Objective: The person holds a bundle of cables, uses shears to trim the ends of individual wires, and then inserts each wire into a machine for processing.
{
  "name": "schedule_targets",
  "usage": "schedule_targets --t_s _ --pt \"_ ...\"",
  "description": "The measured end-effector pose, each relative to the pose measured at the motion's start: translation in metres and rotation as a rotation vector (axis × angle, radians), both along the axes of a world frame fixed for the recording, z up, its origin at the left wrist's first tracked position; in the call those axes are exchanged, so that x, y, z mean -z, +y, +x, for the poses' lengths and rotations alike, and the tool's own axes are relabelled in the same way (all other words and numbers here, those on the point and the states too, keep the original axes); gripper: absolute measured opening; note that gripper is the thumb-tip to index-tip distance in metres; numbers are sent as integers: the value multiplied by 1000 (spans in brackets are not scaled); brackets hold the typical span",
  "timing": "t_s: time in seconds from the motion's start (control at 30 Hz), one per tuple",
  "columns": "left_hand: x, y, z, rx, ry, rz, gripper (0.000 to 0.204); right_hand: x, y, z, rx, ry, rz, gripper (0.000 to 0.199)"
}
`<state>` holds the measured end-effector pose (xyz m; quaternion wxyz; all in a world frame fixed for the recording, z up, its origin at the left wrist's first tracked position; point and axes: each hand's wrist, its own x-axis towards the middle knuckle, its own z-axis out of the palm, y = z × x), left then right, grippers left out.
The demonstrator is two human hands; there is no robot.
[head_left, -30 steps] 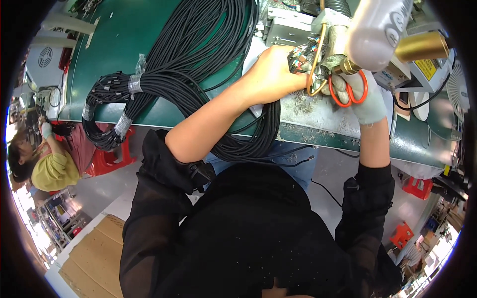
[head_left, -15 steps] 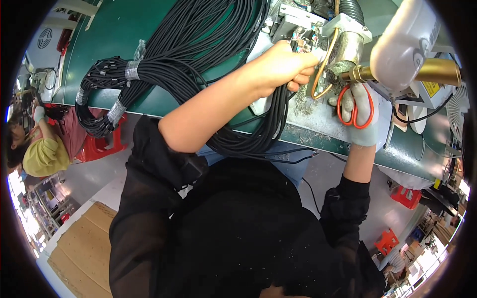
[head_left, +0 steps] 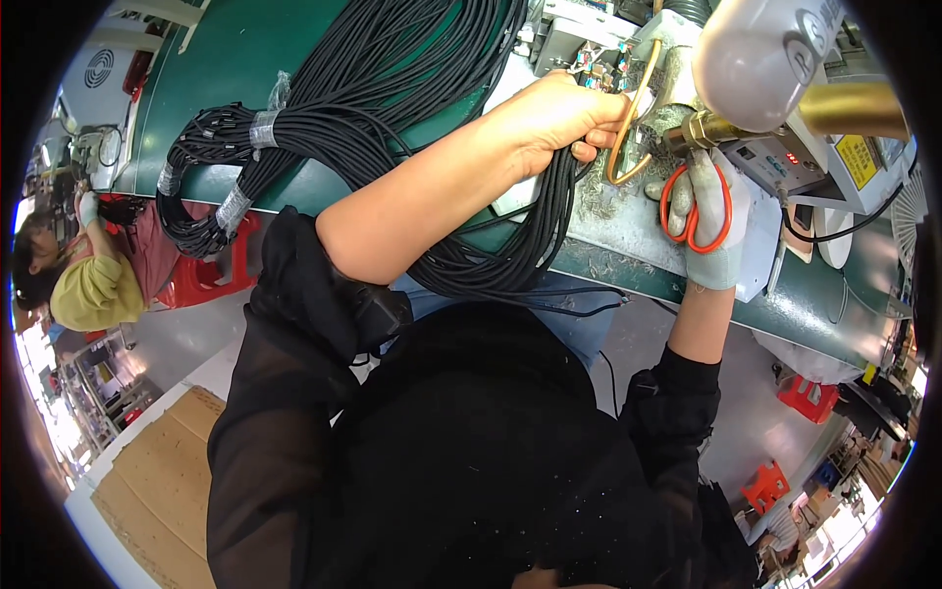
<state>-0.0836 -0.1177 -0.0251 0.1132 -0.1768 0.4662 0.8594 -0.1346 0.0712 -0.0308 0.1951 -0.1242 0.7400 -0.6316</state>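
Observation:
My bare left hand [head_left: 564,113] reaches across the bench, its fingers curled closed at the top of a hanging loop of black cables [head_left: 554,216]. Just beyond the knuckles, stripped cable ends with coloured wires [head_left: 592,67] show beside a metal fixture. My right hand [head_left: 708,211] wears a pale glove and has red-handled scissors [head_left: 722,224] looped over its fingers. It is close beneath a brass nozzle [head_left: 702,133]; the scissors' blades are hidden. A bent copper-coloured tube [head_left: 628,147] stands between my hands. Wire clippings [head_left: 597,236] lie scattered below it.
A large taped bundle of black cable [head_left: 324,128] covers the green bench [head_left: 235,59] at left. A white lamp-like housing [head_left: 756,64] overhangs the right side, near a control box [head_left: 790,162]. A co-worker [head_left: 98,265] sits at far left. Cardboard [head_left: 162,481] lies lower left.
The view has shifted slightly, uncovering more of the control box at right. My left hand stays closed at the cables; the scissors remain in my right hand.

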Motion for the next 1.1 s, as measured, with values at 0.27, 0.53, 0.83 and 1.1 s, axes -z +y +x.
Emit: schedule_targets --t_s 0.27,0.53,0.83,1.1 --pt "-2 -15 31 -24 55 63 16 -6 5 -2 -24 0 -25 28" --pt "-11 -5 82 484 -126 -131 10 -31 12 45 -95 -219 23 23" --pt "-27 22 91 594 -46 -242 12 -42 17 87 -177 -298 88 22" --pt "-35 34 103 330 67 -403 13 -51 31 89 -82 -280 -39 21"
